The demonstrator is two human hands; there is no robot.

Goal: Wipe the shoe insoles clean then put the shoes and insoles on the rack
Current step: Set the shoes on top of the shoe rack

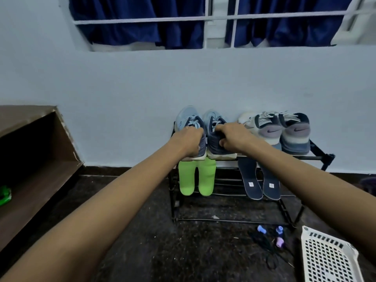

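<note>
Our left hand grips the left blue shoe, our right hand grips the right blue shoe, both atop the rack.

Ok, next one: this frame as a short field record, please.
left hand: grips the heel of the left light-blue mesh running shoe
right hand: grips the heel of the right light-blue mesh running shoe
black metal rack: top tier holds white-and-grey sneaker pair on the right; blue shoes at its left
lime-green foam insoles: on lower bars, below the blue shoes
navy foam insoles: on lower bars, below the white-and-grey pair
floor: white perforated plastic basket, lower right
</note>
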